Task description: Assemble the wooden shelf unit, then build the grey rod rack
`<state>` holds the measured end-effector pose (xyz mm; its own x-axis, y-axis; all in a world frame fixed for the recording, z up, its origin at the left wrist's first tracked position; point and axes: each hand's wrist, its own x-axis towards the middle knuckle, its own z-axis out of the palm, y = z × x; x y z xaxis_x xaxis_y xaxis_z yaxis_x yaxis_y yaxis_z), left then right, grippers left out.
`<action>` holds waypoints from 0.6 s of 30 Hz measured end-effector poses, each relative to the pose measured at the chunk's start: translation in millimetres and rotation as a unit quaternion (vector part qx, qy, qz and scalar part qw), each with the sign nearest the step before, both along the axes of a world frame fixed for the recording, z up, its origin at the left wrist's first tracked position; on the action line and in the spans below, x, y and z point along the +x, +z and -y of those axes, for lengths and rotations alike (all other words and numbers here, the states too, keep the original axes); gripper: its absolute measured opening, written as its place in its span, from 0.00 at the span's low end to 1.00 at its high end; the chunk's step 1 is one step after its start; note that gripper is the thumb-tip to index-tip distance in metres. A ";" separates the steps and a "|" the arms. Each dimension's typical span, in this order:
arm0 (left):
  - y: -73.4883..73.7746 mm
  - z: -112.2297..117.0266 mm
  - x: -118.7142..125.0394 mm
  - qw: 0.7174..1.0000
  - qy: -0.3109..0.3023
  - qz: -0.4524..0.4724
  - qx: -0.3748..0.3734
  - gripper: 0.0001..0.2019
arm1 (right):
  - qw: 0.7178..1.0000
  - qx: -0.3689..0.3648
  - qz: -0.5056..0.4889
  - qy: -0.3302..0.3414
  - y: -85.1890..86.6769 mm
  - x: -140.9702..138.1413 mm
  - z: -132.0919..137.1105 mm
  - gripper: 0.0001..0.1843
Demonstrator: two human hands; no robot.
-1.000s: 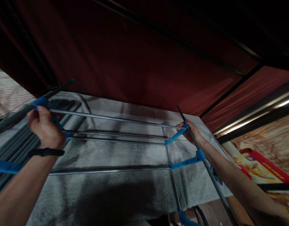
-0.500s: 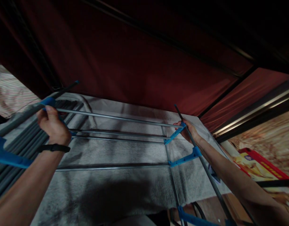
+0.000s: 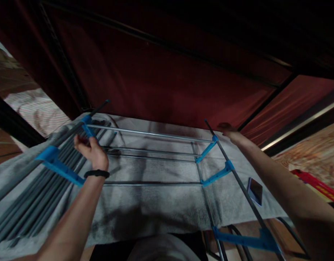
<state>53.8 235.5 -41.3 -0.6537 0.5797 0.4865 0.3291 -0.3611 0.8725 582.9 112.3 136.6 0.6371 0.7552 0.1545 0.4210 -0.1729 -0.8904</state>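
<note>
A rack of thin metal rods (image 3: 153, 134) and blue plastic brackets (image 3: 209, 150) stands over a grey blanket (image 3: 156, 206). My left hand (image 3: 91, 152), a black band on its wrist, is curled round the blue bracket (image 3: 86, 127) at the rack's far left corner. My right hand (image 3: 227, 129) is off the right side pole (image 3: 237, 183). It lies stretched out and somewhat blurred by the blanket's far edge, just right of the pole's top end, with nothing in it.
A bundle of grey rods (image 3: 33, 203) with a blue crosspiece (image 3: 59, 167) lies along the left. A phone (image 3: 255, 190) rests on the blanket at the right. A dark red curtain (image 3: 156, 79) hangs behind. A red box (image 3: 316, 183) sits far right.
My right hand has let go of the right pole and moved up past its top end. My left hand has stayed on the left bracket. The view has shifted, so the rack sits further right.
</note>
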 end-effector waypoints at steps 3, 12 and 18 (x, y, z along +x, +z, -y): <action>-22.9 31.7 26.9 0.998 0.009 -0.055 -0.027 0.18 | 0.994 0.110 0.016 -0.018 45.5 -23.1 -30.6 0.04; -56.8 85.1 82.5 0.857 -0.421 -0.281 -0.102 0.13 | 0.942 0.318 -0.032 0.101 18.3 -183.6 -35.1 0.08; -57.7 86.0 79.2 0.787 -0.418 -0.437 -0.118 0.15 | 0.986 0.087 0.043 0.139 -160.7 -217.0 58.9 0.11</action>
